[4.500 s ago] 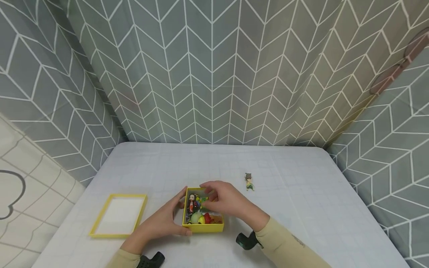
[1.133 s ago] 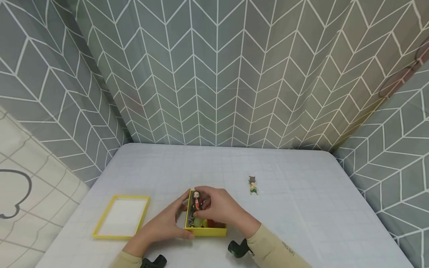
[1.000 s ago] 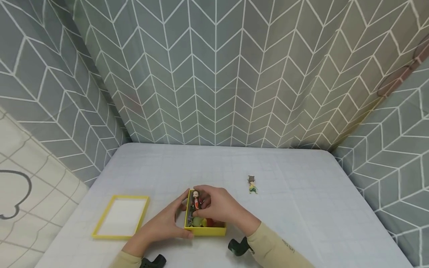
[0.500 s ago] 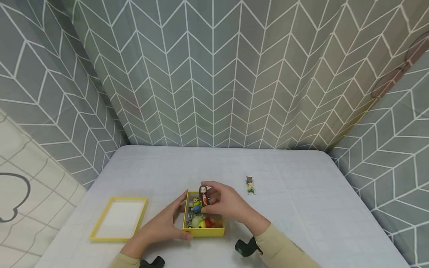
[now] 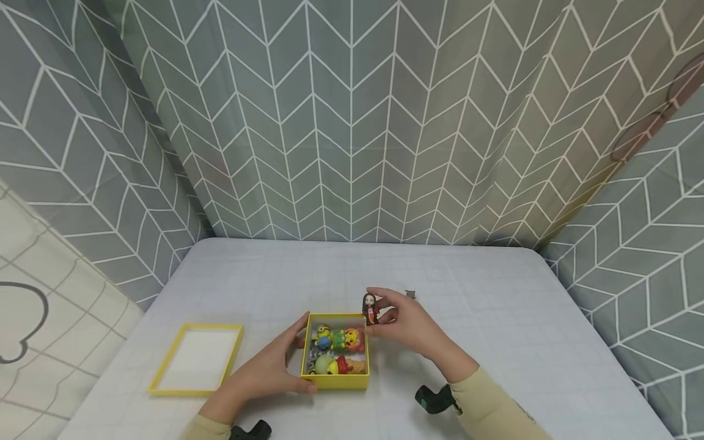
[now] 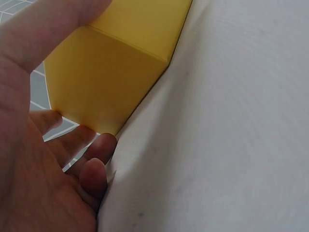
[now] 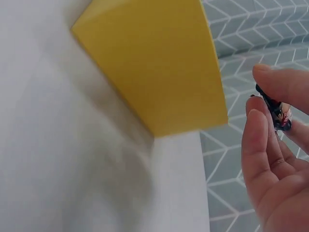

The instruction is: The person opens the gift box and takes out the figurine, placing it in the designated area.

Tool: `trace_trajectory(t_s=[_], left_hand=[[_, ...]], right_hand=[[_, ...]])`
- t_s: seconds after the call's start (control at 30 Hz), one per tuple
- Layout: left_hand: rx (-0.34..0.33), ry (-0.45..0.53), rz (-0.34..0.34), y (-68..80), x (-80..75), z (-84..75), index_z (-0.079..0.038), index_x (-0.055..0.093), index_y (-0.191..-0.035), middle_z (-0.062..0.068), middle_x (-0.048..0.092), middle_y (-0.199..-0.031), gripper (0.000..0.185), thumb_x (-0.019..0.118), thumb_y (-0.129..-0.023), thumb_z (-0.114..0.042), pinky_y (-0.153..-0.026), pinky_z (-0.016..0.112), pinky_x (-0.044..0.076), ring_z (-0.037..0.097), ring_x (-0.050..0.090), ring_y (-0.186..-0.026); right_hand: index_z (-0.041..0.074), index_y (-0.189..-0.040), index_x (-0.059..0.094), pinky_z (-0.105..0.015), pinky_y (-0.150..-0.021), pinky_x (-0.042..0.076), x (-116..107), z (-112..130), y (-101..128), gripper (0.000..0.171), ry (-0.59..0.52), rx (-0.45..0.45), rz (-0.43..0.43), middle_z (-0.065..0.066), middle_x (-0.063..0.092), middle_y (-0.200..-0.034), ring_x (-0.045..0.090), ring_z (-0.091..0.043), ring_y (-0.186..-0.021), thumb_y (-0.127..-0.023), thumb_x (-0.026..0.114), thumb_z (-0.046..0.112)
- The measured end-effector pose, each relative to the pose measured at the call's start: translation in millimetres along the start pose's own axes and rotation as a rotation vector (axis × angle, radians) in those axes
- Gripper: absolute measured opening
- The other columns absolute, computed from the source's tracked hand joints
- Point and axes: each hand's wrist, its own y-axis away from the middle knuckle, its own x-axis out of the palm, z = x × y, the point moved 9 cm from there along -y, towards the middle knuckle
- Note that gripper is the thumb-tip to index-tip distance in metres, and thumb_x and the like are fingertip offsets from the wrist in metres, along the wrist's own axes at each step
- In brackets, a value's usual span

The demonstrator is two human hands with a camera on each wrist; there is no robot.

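Observation:
A small long-haired figurine (image 5: 370, 310) in dark and red clothing is pinched between the thumb and fingers of my right hand (image 5: 409, 324), just past the right rim of a yellow box (image 5: 335, 382). In the right wrist view the same dark figurine (image 7: 279, 113) sits between the fingertips. My left hand (image 5: 269, 363) holds the box's left side, thumb at the front corner and fingers toward the back one. Inside lie several toys, among them a Minion figure (image 5: 323, 337), a green figure (image 5: 338, 340), an orange-maned yellow figure (image 5: 354, 339) and a red-and-yellow one (image 5: 342, 365).
A yellow-rimmed box lid (image 5: 189, 388) with a white inside lies left of the box. Another figurine (image 5: 410, 294) lies behind my right hand, only its head showing. The white table (image 5: 495, 342) ends at a patterned grey curtain (image 5: 352, 153).
My right hand has lifted the long-haired figurine out of the box and carried it right, uncovering the toys beneath. It now mostly hides the figurine on the table. The left hand stays on the box.

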Motion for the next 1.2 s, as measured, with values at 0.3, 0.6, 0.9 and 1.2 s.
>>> trace_trajectory(t_s=[0.3,0.6,0.9,1.2], left_hand=[[-0.003,0.005,0.003,-1.2,0.6,1.4,-0.028,0.012,-0.160,0.000,0.033,-0.153,0.133,0.094,-0.057,-0.048,-0.108,0.050,0.034,0.020,0.044,-0.126],[0.000,0.019,0.011,-2.2,1.5,0.8,-0.026,0.012,-0.160,-0.002,0.032,-0.153,0.134,0.095,-0.057,-0.047,-0.109,0.049,0.033,0.019,0.044,-0.125],[-0.007,0.035,0.024,-3.1,2.4,0.7,-0.026,0.012,-0.160,-0.003,0.030,-0.155,0.134,0.095,-0.057,-0.047,-0.110,0.048,0.032,0.020,0.042,-0.127],[-0.027,0.019,0.014,-1.7,1.1,1.3,-0.027,0.012,-0.160,0.000,0.028,-0.156,0.133,0.095,-0.057,-0.047,-0.110,0.048,0.033,0.021,0.042,-0.128]], right_hand=[[0.022,-0.142,0.054,-0.033,-0.072,0.053,-22,-22,5,0.075,0.061,0.054,-0.051,-0.001,0.066,-0.106,0.064,-0.014,-0.084,-0.075,0.087,0.020],[0.019,-0.142,0.054,-0.032,-0.073,0.053,-44,-38,10,0.075,0.079,0.053,-0.092,-0.001,0.065,-0.110,0.064,-0.014,-0.085,-0.075,0.088,0.018],[0.015,-0.144,0.052,-0.032,-0.071,0.053,-66,-56,14,0.076,0.053,0.091,-0.115,-0.006,0.064,-0.115,0.065,-0.016,-0.088,-0.077,0.086,0.015],[0.011,-0.146,0.049,-0.033,-0.071,0.053,-79,-69,18,0.075,0.051,0.113,-0.119,-0.012,0.062,-0.120,0.064,-0.021,-0.094,-0.079,0.083,0.011]])
